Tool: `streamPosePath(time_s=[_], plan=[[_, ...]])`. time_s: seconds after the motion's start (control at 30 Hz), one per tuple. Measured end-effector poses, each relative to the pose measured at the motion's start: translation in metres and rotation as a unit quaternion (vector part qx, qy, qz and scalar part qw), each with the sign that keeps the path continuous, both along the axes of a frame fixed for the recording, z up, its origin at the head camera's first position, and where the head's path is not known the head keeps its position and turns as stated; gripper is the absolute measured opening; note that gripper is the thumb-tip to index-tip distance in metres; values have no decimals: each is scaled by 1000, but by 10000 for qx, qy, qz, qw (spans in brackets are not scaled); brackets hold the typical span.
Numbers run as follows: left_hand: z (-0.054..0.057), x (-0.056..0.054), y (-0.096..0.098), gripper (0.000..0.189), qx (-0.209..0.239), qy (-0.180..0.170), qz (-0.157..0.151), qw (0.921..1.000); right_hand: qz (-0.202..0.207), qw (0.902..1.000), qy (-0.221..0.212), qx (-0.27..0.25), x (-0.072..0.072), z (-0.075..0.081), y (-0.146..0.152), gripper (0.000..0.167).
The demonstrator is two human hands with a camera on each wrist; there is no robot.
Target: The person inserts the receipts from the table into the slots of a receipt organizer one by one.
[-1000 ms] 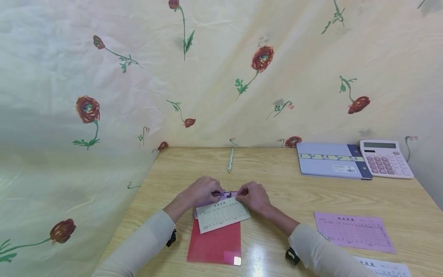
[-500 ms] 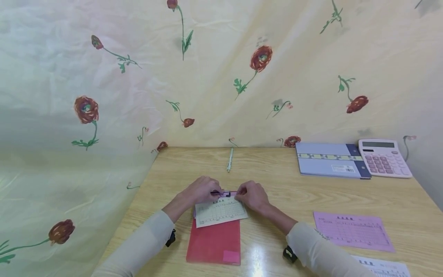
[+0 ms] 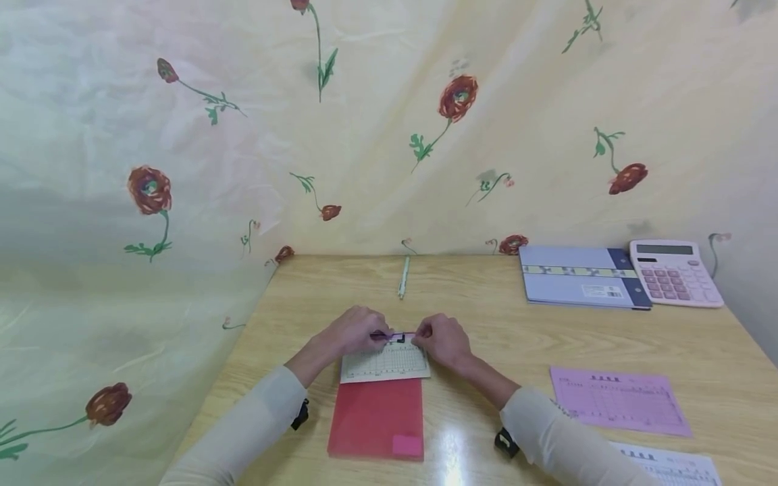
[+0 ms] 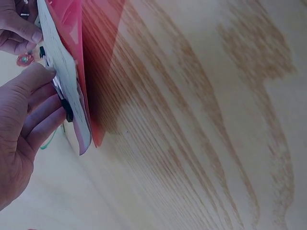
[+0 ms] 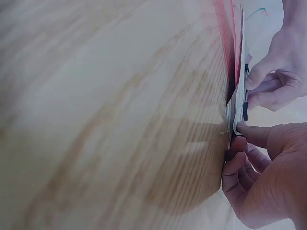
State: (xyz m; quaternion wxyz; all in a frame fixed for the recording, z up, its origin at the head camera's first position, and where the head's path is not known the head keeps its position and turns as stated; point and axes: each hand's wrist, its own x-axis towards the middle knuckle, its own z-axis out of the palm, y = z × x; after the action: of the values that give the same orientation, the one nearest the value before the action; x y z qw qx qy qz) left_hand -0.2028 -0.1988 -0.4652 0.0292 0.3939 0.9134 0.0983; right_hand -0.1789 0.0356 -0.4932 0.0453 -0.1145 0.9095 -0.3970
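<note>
A red clip folder (image 3: 375,418) with a pink patch lies on the table, its metal clip (image 3: 400,337) at the far edge. Over its upper part is a white printed form (image 3: 384,364), nearly square to the folder. My left hand (image 3: 358,331) grips the clip with the thumb on top and fingers curled beneath; black clip ends (image 4: 67,110) show in the left wrist view. My right hand (image 3: 446,343) pinches the form's upper right corner between thumb and fingers. Whether the clip bites the form's top edge is hidden by the hands.
A purple form (image 3: 620,401) and another white form (image 3: 675,466) lie at the right. A blue binder (image 3: 571,270) and a pink calculator (image 3: 675,277) stand at the back right. A pen (image 3: 404,278) lies at the back, near a flowered cloth (image 3: 365,135).
The white form has turned from a tilt to nearly straight and slid farther up toward the clip, baring more of the red folder. Both hands keep their holds.
</note>
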Motion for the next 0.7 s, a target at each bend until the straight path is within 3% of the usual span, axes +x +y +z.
streamPosePath(time_s=[0.7], plan=[[0,-2,0,18,50,49,-109,9999,-20,10000,-69,50,-1,4,-2,9]])
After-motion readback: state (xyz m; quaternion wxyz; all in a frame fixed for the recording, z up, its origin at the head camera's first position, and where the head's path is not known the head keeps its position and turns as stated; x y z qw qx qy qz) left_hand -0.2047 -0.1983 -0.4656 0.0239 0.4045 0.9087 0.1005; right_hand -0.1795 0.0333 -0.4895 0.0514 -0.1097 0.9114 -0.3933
